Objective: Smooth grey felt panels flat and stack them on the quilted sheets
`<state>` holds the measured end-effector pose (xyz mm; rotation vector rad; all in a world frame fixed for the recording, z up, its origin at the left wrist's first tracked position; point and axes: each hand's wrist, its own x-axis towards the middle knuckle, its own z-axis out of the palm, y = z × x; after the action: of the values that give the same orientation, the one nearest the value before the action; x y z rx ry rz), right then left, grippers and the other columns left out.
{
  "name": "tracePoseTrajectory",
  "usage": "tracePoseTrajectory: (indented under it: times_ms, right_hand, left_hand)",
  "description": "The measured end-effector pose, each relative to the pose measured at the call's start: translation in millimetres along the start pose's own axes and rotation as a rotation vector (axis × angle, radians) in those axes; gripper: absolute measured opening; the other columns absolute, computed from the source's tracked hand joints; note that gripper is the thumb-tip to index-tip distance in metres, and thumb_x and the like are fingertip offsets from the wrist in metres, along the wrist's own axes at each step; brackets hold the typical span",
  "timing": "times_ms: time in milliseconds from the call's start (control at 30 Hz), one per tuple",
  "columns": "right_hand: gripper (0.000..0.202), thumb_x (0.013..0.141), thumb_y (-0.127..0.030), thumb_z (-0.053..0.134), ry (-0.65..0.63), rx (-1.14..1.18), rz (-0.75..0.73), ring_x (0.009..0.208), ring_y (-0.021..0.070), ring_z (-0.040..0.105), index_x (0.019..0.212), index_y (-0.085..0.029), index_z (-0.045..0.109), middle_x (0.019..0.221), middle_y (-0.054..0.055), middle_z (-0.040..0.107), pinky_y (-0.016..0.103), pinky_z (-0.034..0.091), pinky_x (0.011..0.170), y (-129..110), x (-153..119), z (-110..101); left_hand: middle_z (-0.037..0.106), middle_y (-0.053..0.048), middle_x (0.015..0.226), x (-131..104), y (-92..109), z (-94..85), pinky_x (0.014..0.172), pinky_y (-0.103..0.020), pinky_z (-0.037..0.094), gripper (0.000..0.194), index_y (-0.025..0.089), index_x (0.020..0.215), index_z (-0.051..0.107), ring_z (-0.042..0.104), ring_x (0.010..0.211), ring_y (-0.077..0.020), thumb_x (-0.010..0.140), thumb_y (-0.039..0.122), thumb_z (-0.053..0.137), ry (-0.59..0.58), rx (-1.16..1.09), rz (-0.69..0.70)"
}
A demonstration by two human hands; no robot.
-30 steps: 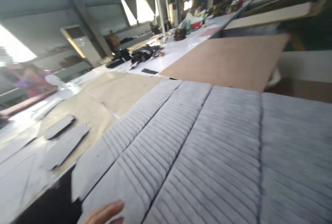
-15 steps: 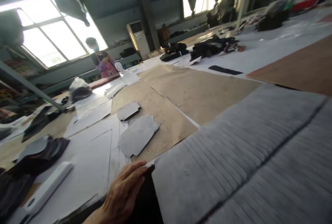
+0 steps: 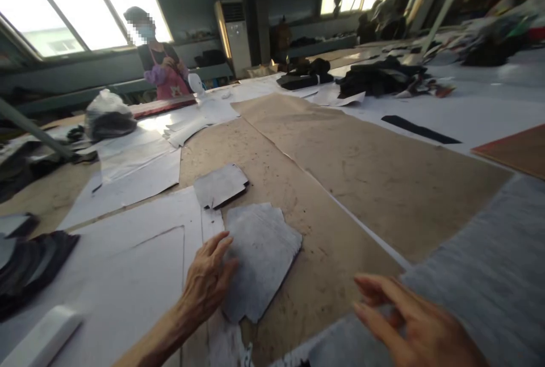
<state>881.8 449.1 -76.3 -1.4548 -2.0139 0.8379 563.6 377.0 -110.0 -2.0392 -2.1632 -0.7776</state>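
Note:
My left hand (image 3: 208, 273) rests at the left edge of a stack of grey cut fabric pieces (image 3: 261, 256), its fingers apart and touching the edge. A smaller stack of grey pieces (image 3: 219, 185) lies just beyond it. At the lower right, my right hand (image 3: 411, 321) hovers over a large grey fabric sheet (image 3: 489, 265), thumb and fingers apart with nothing between them. Brown paper (image 3: 315, 282) lies under the cut pieces, and white paper (image 3: 157, 265) is beneath my left forearm.
A white bar-shaped object (image 3: 42, 338) and dark layered pieces (image 3: 34, 270) lie at left. Farther off are a plastic bag (image 3: 108, 114), dark fabric heaps (image 3: 378, 77) and a black strip (image 3: 419, 130). A person in a pink apron (image 3: 168, 75) stands across the table.
My left hand has left the edge of the large grey sheet and moved up to the cut pieces. My right hand has come into view. The camera has turned and shifted.

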Motion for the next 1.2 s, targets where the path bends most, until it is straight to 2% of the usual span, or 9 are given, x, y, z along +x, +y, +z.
tracePoseTrajectory:
  times_ms: [100,233,333,433,600,733,933,1067,1200]
  right_hand:
    - [0.029,0.061,-0.036,0.058,-0.018,-0.060,-0.037,0.088,0.0263,0.059,0.088,-0.026,0.060,0.095,0.006,0.065,0.040,0.047,0.080,-34,47,37]
    - [0.044,0.059,-0.034,0.065,-0.110,-0.203,-0.046,0.099,0.0282,0.052,0.099,-0.016,0.057,0.101,0.011,0.061,0.039,0.041,0.086,-50,84,71]
    - [0.041,0.056,-0.033,0.069,-0.153,-0.258,0.046,0.094,0.0268,0.053,0.092,-0.017,0.058,0.094,0.010,0.061,0.035,0.041,0.079,-51,94,79]
    - [0.033,0.053,-0.031,0.069,-0.181,-0.240,0.148,0.076,0.0226,0.056,0.080,-0.020,0.056,0.079,0.005,0.061,0.029,0.041,0.063,-52,99,80]
    - [0.021,0.053,-0.022,0.067,-0.165,-0.158,0.177,0.075,0.0199,0.055,0.065,-0.020,0.049,0.077,0.004,0.060,0.026,0.039,0.063,-56,100,83]
    - [0.021,0.062,-0.033,0.064,-0.206,-0.046,0.237,0.063,0.0168,0.057,0.073,-0.020,0.053,0.069,0.003,0.062,0.023,0.040,0.054,-59,93,90]
    - [0.021,0.065,-0.037,0.062,-0.267,-0.074,0.184,0.059,0.0221,0.058,0.060,-0.018,0.054,0.062,0.010,0.063,0.027,0.036,0.051,-71,65,102]
    - [0.015,0.071,-0.029,0.054,-0.200,-0.094,0.094,0.060,0.0229,0.059,0.066,-0.016,0.060,0.062,0.012,0.064,0.028,0.037,0.053,-84,50,105]
    - [0.026,0.074,-0.026,0.045,-0.098,-0.042,0.021,0.065,0.0229,0.062,0.083,-0.016,0.067,0.070,0.010,0.067,0.029,0.043,0.060,-94,44,96]
  left_hand:
    - [0.052,-0.015,0.119,2,-6,5.7,0.085,-0.047,0.048,0.034,0.015,0.115,0.047,0.051,0.106,-0.0281,0.083,0.026,0.047,-0.031,0.015,-0.003]
    - [0.049,-0.013,0.122,-3,-5,9.9,0.089,-0.046,0.045,0.037,0.018,0.120,0.042,0.047,0.111,-0.0272,0.084,0.024,0.045,-0.033,0.011,0.007]
    - [0.047,-0.014,0.123,-5,-4,12.4,0.090,-0.047,0.044,0.039,0.018,0.122,0.039,0.044,0.114,-0.0283,0.084,0.023,0.045,-0.011,0.014,0.012]
    - [0.047,-0.015,0.124,-6,-5,14.0,0.090,-0.048,0.043,0.040,0.017,0.122,0.038,0.043,0.114,-0.0289,0.084,0.022,0.046,-0.019,0.016,0.007]
    - [0.046,-0.013,0.124,-7,-4,15.4,0.092,-0.049,0.042,0.041,0.019,0.122,0.040,0.043,0.115,-0.0280,0.082,0.020,0.048,-0.023,-0.043,-0.045]
    - [0.044,-0.011,0.126,-7,-2,16.2,0.095,-0.049,0.039,0.039,0.020,0.120,0.043,0.043,0.116,-0.0267,0.082,0.022,0.050,0.034,-0.160,-0.168]
    - [0.044,-0.012,0.126,-3,1,13.6,0.098,-0.048,0.035,0.046,0.018,0.121,0.043,0.041,0.117,-0.0266,0.078,0.023,0.057,0.066,-0.252,-0.236]
    - [0.041,-0.013,0.130,-1,3,13.1,0.102,-0.047,0.030,0.053,0.017,0.123,0.042,0.037,0.121,-0.0277,0.075,0.025,0.060,0.094,-0.275,-0.279]
    - [0.034,-0.014,0.135,-2,1,11.9,0.101,-0.047,0.030,0.068,0.017,0.129,0.035,0.031,0.125,-0.0295,0.071,0.036,0.065,0.170,-0.349,-0.311]
